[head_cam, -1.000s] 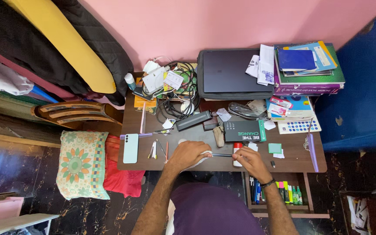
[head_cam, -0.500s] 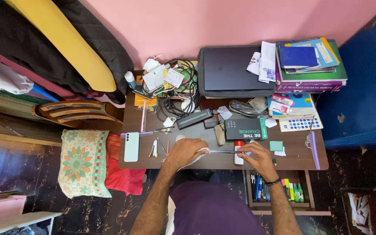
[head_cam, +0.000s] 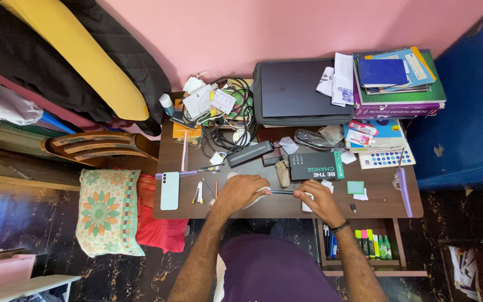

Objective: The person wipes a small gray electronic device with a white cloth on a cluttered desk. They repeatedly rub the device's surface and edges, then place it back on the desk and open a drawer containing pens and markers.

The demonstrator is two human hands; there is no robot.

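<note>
My left hand (head_cam: pixel 243 190) rests on a white cloth (head_cam: pixel 261 197) at the front of the brown desk (head_cam: pixel 375 204) and pinches one end of a thin dark flat device (head_cam: pixel 282 192) held on edge. My right hand (head_cam: pixel 320 201) grips the device's other end, covering a small white bottle with a red cap (head_cam: pixel 306 202). A black box with a green edge (head_cam: pixel 314 166) lies just behind the hands.
A pale green phone (head_cam: pixel 169 190) and small tools (head_cam: pixel 199 191) lie left of my hands. Cables (head_cam: pixel 231 126), a laptop bag (head_cam: pixel 300 92) and stacked books (head_cam: pixel 398 81) crowd the back. Highlighters (head_cam: pixel 371 243) sit in an open drawer. A chair with a floral cushion (head_cam: pixel 107 212) stands left.
My right hand has slid left and up over the red-capped bottle, and both hands have drawn a little closer along the device.
</note>
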